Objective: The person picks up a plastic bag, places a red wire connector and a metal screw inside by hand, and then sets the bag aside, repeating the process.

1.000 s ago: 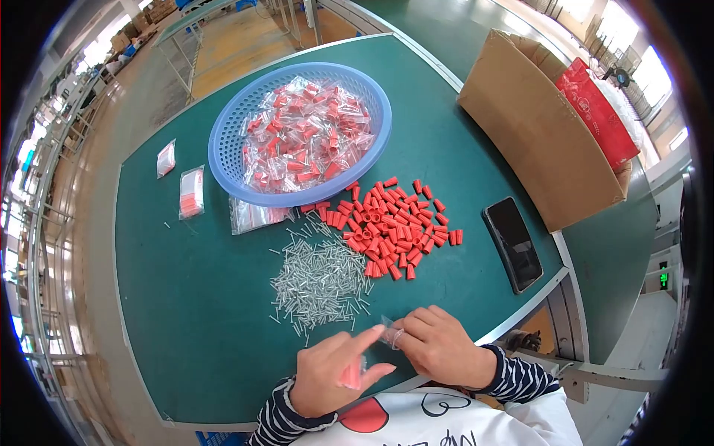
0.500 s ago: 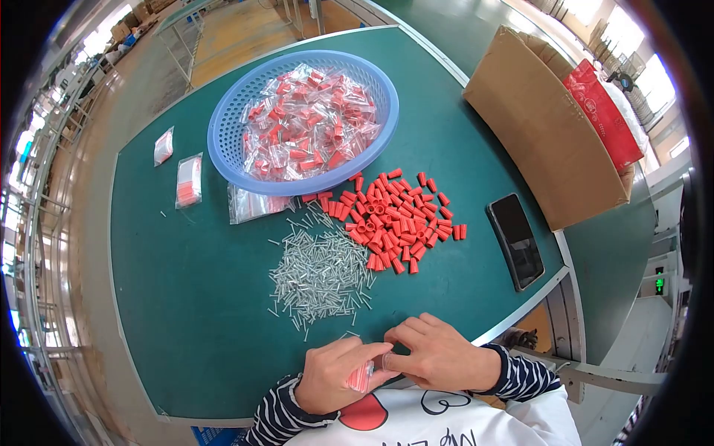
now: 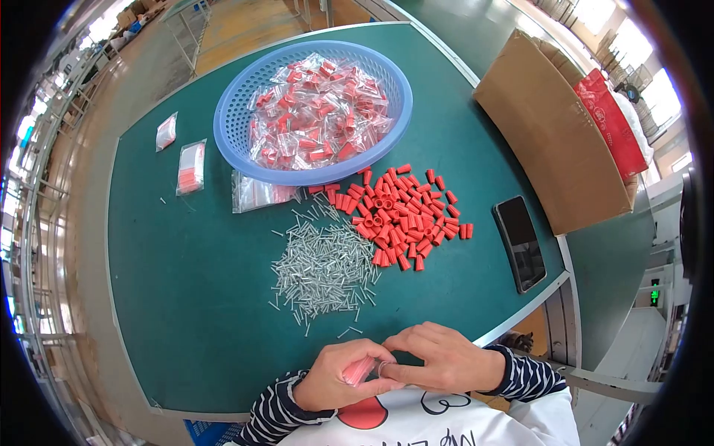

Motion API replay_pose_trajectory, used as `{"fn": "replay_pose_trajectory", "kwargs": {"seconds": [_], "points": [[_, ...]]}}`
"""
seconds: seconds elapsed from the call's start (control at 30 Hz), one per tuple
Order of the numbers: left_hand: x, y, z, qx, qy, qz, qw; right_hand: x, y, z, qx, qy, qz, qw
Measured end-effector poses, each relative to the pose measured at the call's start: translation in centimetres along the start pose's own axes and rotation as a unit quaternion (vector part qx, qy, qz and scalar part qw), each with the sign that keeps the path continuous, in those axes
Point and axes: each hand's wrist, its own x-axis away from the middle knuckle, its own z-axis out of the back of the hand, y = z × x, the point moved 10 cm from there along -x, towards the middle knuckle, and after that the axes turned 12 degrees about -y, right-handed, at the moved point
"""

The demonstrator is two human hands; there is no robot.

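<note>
At the near edge of the green table, my left hand (image 3: pixel 341 375) is closed around a small stack of clear plastic bags with red edges (image 3: pixel 359 370). My right hand (image 3: pixel 439 358) meets it at the fingertips, its fingers curled on the clear end of a bag. Just beyond my hands lies a heap of silver screws (image 3: pixel 325 269). Right behind it is a pile of red ribbed plastic caps (image 3: pixel 407 215). A blue basket (image 3: pixel 226 141) full of filled clear bags (image 3: pixel 320 111) stands farther back.
Flat bag packs lie at the left (image 3: pixel 191 168), (image 3: pixel 166 132) and by the basket's front (image 3: pixel 260 192). A black phone (image 3: pixel 519 244) rests at the right. Behind it stands a cardboard box (image 3: pixel 554 141) with a red packet (image 3: pixel 610 123).
The view has shifted slightly. Both hands stay together at the table edge, and the red-edged bags show more widely between the fingers of my left hand.
</note>
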Motion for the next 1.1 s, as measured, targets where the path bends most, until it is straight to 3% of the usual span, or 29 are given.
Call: {"fn": "replay_pose_trajectory", "kwargs": {"seconds": [0.27,0.37,0.47,0.5,0.6,0.83,0.93,1.1], "points": [[0.3,2.4,0.6,-0.122,0.025,-0.062,0.990,-0.8,0.6,0.4,-0.067,-0.010,0.007,0.998],[1.1,2.4,1.4,-0.104,0.069,-0.078,0.989,-1.3,0.6,1.4,-0.137,0.010,0.028,0.990],[1.7,2.3,2.5,-0.090,0.106,-0.073,0.988,-1.2,3.2,3.4,-0.268,0.084,-0.026,0.959],[1.8,2.3,2.8,-0.088,0.115,-0.068,0.987,-1.3,4.4,3.7,-0.218,0.096,-0.086,0.967],[1.2,2.9,1.5,-0.138,0.069,-0.068,0.986,-3.5,4.9,1.9,0.000,0.092,-0.074,0.993],[0.9,2.2,0.6,-0.149,0.043,-0.085,0.984,-7.7,5.5,-1.3,0.186,0.001,-0.079,0.979],[0.7,2.3,0.5,-0.146,0.036,-0.086,0.985,-8.5,5.7,-1.7,0.243,-0.046,-0.121,0.961],[1.0,2.1,1.2,-0.144,0.075,-0.055,0.985,-8.0,6.3,-0.7,0.176,0.028,-0.107,0.978]]}}
